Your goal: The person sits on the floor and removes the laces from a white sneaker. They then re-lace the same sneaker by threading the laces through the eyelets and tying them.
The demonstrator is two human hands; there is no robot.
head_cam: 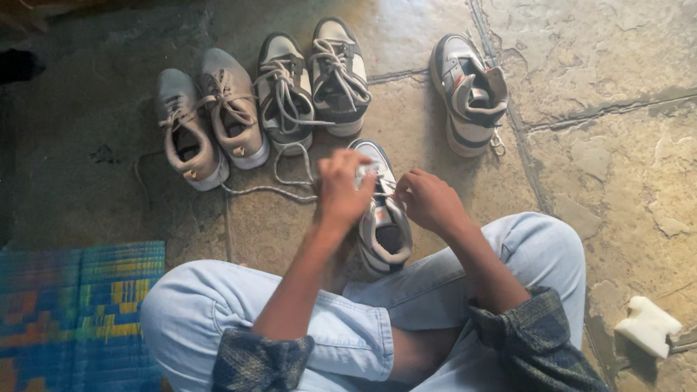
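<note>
- the person sat cross-legged on a stone floor (615,57), knees in pale blue jeans (203,311), dark patterned sleeves (248,386) pushed up the forearms.
- a grey and white sneaker (385,227) lay between the knees, toe pointing away from the body, opening toward the person.
- the left hand (341,190) was curled over the sneaker's toe end, fingers pinched on its lace; the lace itself was mostly hidden under the fingers.
- the right hand (429,199) sat just beside it on the sneaker's right side, fingers bent and closed at the lacing; exactly what they gripped could not be told.
- beyond the hands stood a row of shoes: a beige pair (210,115) on the left, a grey and white pair (312,76) touching it, and a single grey sneaker (469,92) apart to the right.
- a loose lace (277,187) trailed from the row across the floor toward the left hand.
- a bright woven mat (39,349) lay on the left, a white block (648,326) on the floor near the right knee.
</note>
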